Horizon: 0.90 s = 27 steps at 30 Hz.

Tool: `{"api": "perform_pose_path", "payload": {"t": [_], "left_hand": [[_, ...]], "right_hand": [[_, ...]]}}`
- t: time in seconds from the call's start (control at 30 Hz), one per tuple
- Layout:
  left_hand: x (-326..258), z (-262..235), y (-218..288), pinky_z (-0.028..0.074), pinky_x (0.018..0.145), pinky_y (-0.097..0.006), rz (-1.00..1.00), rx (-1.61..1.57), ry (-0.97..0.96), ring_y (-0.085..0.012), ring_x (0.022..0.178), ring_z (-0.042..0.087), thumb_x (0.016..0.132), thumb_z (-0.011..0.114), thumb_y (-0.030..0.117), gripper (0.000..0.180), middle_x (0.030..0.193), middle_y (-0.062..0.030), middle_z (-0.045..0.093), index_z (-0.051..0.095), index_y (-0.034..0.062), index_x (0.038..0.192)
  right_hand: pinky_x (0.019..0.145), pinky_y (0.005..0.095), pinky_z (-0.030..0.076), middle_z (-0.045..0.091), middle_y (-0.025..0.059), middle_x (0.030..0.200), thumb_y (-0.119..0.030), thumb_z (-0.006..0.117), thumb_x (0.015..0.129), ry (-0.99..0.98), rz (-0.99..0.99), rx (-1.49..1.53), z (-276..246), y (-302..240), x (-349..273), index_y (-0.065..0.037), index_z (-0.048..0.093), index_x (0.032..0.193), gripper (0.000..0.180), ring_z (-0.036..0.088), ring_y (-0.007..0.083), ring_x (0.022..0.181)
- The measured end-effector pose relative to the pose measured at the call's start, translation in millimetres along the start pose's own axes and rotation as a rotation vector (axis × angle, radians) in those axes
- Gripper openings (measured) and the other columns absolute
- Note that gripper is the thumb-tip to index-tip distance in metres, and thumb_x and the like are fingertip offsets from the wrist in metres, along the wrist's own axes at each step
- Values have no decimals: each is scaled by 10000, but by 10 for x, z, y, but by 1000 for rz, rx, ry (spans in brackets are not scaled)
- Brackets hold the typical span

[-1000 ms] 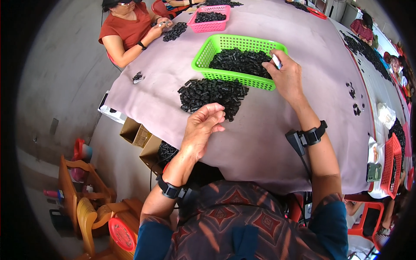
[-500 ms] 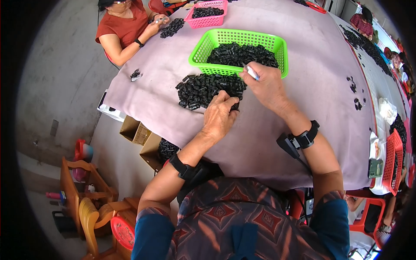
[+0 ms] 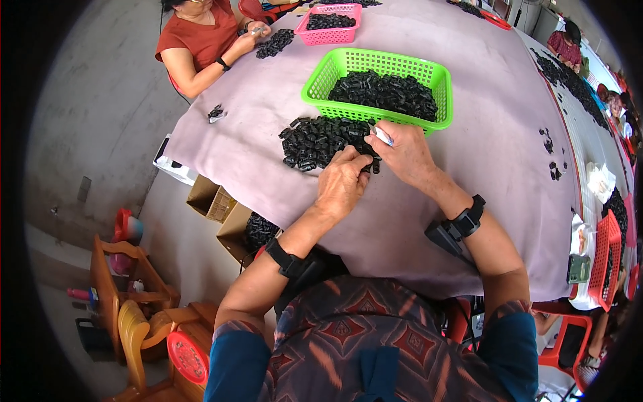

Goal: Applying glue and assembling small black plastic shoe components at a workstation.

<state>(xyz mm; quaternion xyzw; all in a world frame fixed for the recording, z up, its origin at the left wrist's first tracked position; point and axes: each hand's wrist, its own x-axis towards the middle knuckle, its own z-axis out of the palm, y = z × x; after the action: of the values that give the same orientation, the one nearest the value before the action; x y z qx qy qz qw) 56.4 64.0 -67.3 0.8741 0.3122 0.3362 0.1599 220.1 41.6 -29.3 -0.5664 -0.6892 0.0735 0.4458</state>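
Note:
A heap of small black plastic parts (image 3: 318, 142) lies on the cloth in front of me. At its near right edge, my left hand (image 3: 343, 179) is closed, thumb and fingers pinched on a small black part, mostly hidden by the fingertips. My right hand (image 3: 406, 153) is closed round a small white-handled tool (image 3: 382, 135) with a thin grey tip, which looks like a knife. That tip points up and left over the heap, close above the left fingers. Just beyond the heap stands a green plastic basket (image 3: 443, 100), partly filled with similar black parts.
A pinkish cloth (image 3: 495, 161) covers the table. Across at the far left, a person (image 3: 194, 40) handles parts beside a pink basket (image 3: 328, 36). Loose black parts (image 3: 548, 141) lie to the right, near a red basket (image 3: 605, 258). Cardboard boxes (image 3: 234, 228) stand below the left edge.
My right hand has come down and left from the green basket's rim, bringing the white-handled tool nearer my left hand. The left hand still pinches at the heap's edge. The view has shifted slightly.

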Motion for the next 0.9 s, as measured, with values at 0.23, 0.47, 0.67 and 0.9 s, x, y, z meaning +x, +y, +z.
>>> {"api": "perform_pose_path", "payload": {"t": [0.23, 0.47, 0.67, 0.9], "left_hand": [[36, 44, -15, 495, 700, -386, -14, 105, 22, -288, 854, 587, 734, 651, 35, 175, 827, -96, 555, 639, 42, 908], [68, -5, 8, 493, 683, -398, 57, 143, -3, -298, 823, 582, 735, 647, 35, 220, 805, -101, 540, 611, 56, 951], [36, 18, -29, 491, 682, -388, 34, 132, 3, -310, 803, 586, 748, 640, 28, 218, 816, -115, 550, 610, 43, 963], [106, 10, -180, 462, 670, -272, -111, -550, 293, -148, 785, 559, 885, 559, 19, 186, 893, -24, 567, 603, 26, 1065]], "right_hand": [[505, 427, 414, 541, 189, 609, -180, 668, 786, -7, 22, -38, 11, 35, 2, -1, 511, 688, 257, 550, 394, 592], [499, 430, 412, 531, 192, 593, -178, 669, 790, -14, 6, -34, 18, 41, -16, 0, 508, 677, 265, 543, 395, 576], [496, 428, 409, 529, 192, 589, -168, 667, 792, -21, 9, -19, 32, 36, -24, 1, 506, 674, 261, 541, 396, 572], [527, 370, 433, 561, 166, 650, -146, 661, 808, 142, -7, 106, 81, 40, -10, 0, 570, 796, 172, 555, 320, 569]]}}
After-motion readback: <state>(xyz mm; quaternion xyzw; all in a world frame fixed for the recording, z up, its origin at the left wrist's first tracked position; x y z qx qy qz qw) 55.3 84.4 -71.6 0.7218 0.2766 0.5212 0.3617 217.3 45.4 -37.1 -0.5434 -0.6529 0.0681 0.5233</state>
